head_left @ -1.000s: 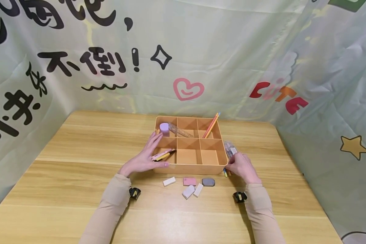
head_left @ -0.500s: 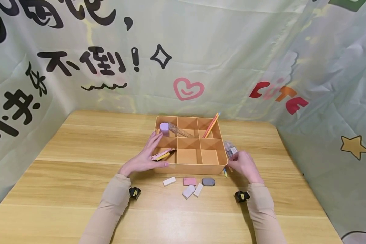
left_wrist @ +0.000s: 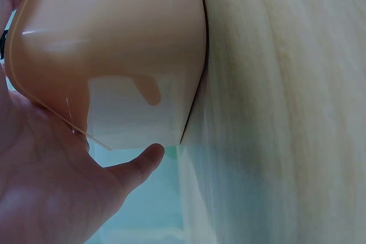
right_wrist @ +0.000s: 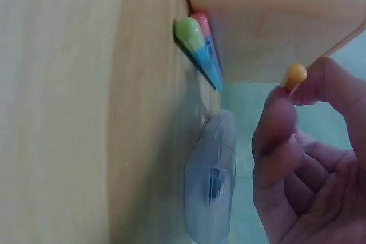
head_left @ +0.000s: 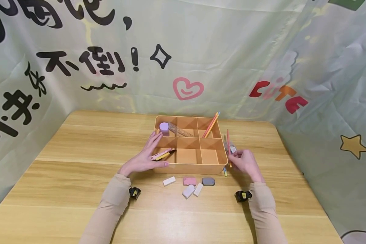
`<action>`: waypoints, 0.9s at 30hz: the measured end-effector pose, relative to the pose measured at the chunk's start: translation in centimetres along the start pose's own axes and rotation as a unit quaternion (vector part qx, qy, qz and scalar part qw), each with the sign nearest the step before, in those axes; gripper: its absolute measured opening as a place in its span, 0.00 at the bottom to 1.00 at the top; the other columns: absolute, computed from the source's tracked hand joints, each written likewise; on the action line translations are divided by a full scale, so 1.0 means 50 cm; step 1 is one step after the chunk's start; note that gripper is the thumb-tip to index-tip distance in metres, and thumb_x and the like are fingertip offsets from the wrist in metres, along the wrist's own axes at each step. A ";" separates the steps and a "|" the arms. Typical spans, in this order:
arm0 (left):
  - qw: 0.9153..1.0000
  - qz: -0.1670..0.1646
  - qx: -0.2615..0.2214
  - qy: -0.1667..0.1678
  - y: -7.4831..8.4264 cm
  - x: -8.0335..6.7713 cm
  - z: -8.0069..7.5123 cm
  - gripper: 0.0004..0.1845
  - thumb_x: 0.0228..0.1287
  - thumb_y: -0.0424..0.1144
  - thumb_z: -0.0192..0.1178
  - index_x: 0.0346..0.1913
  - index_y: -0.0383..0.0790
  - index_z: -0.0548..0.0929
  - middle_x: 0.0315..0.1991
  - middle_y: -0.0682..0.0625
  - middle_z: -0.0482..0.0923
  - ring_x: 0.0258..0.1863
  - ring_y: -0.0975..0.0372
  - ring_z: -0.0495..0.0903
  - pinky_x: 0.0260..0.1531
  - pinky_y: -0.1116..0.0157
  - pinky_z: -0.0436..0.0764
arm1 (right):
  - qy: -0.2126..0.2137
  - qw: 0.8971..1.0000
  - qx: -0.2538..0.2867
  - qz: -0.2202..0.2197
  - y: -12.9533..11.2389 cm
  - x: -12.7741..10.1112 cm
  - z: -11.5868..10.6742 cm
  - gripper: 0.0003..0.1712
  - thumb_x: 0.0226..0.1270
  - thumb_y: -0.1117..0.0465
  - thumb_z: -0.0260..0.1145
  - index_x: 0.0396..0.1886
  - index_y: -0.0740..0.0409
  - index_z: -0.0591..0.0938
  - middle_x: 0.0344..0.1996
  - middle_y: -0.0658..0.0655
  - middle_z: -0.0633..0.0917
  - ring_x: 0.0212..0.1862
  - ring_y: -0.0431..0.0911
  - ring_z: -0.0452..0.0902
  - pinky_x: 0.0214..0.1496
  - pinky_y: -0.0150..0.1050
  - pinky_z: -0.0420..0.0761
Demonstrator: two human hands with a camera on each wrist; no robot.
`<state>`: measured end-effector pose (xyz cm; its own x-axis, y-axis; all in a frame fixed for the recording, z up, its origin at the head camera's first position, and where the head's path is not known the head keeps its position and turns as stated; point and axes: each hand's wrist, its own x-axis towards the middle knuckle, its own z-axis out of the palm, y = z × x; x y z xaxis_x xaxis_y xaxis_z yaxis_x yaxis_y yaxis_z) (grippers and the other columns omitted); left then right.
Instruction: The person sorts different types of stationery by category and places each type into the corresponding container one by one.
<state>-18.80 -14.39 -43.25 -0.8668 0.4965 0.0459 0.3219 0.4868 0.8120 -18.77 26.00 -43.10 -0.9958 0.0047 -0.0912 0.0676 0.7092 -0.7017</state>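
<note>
An orange organizer box (head_left: 187,168) with several compartments stands on the table. My left hand (head_left: 143,156) rests spread against its front left corner, thumb extended along the front; in the left wrist view the thumb (left_wrist: 137,167) is straight beside the wall. My right hand (head_left: 245,164) pinches a slim red pencil (head_left: 228,139) between thumb and fingers, just right of the box. The pencil's rounded yellow end (right_wrist: 295,75) sticks out of the pinch in the right wrist view. Beneath lie a clear plastic case (right_wrist: 210,181) and a green-and-blue pen (right_wrist: 197,44) with a pink one.
Inside the box are a purple-capped clear tube (head_left: 164,128), two pencils (head_left: 211,126) leaning upright, and several pens (head_left: 163,155). In front lie a white eraser (head_left: 169,181), a pink eraser (head_left: 189,181), a grey eraser (head_left: 208,182) and two more white ones. Printed cloth hangs behind.
My right hand has lifted slightly and moved a little right; the red pencil now stands visible in its pinch beside the box. My left hand has stayed in place.
</note>
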 end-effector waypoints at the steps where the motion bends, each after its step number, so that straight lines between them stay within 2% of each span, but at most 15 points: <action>1: 1.000 0.000 0.000 0.000 0.000 0.000 0.000 0.64 0.55 0.55 0.74 0.82 0.49 0.38 0.84 0.47 0.27 0.82 0.52 0.23 0.74 0.30 0.44 | -0.001 1.000 0.016 0.003 0.000 0.000 -0.001 0.12 0.64 0.64 0.61 0.34 0.71 0.83 0.18 0.50 0.85 0.19 0.37 0.77 0.22 0.30 0.79; 8: 1.000 0.001 0.000 0.002 -0.001 0.000 0.001 0.64 0.55 0.54 0.74 0.82 0.48 0.38 0.84 0.47 0.28 0.82 0.52 0.24 0.75 0.31 0.44 | 0.017 0.996 0.084 0.001 -0.001 0.001 -0.007 0.13 0.67 0.66 0.61 0.38 0.76 0.83 0.20 0.55 0.88 0.18 0.39 0.81 0.23 0.35 0.84; 11: 1.000 0.003 -0.002 0.002 0.000 0.000 0.001 0.64 0.55 0.54 0.74 0.82 0.47 0.38 0.84 0.46 0.28 0.83 0.52 0.24 0.75 0.32 0.44 | 0.029 0.993 0.112 0.011 0.000 0.001 -0.009 0.16 0.67 0.66 0.60 0.43 0.77 0.82 0.22 0.53 0.89 0.19 0.39 0.82 0.24 0.34 0.85; 15: 1.000 0.007 -0.004 0.003 -0.001 0.001 0.000 0.64 0.54 0.53 0.75 0.82 0.45 0.39 0.84 0.46 0.28 0.82 0.51 0.24 0.75 0.32 0.44 | 0.048 0.984 0.169 0.023 0.002 0.001 -0.010 0.19 0.68 0.66 0.59 0.51 0.79 0.80 0.21 0.45 0.87 0.21 0.36 0.83 0.28 0.33 0.86; 20: 1.000 0.017 -0.004 0.005 -0.001 0.002 0.000 0.64 0.55 0.50 0.76 0.82 0.44 0.39 0.84 0.47 0.30 0.83 0.52 0.25 0.76 0.34 0.44 | 0.082 0.967 0.240 0.015 -0.001 0.000 -0.007 0.18 0.69 0.69 0.59 0.52 0.82 0.77 0.18 0.38 0.84 0.22 0.34 0.82 0.31 0.31 0.87; 27: 1.000 0.020 -0.007 0.004 -0.001 0.002 0.000 0.63 0.55 0.51 0.75 0.82 0.44 0.39 0.84 0.48 0.29 0.82 0.51 0.24 0.76 0.33 0.44 | 0.134 0.956 0.259 -0.008 -0.003 0.003 -0.004 0.17 0.76 0.63 0.60 0.52 0.75 0.77 0.22 0.40 0.82 0.25 0.34 0.77 0.30 0.28 0.82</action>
<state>-18.91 -14.37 -43.28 -0.8566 0.5093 0.0828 0.3509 0.4574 0.8171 -18.94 26.04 -42.89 -0.9725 0.2257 0.0578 0.0045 0.2661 -0.9639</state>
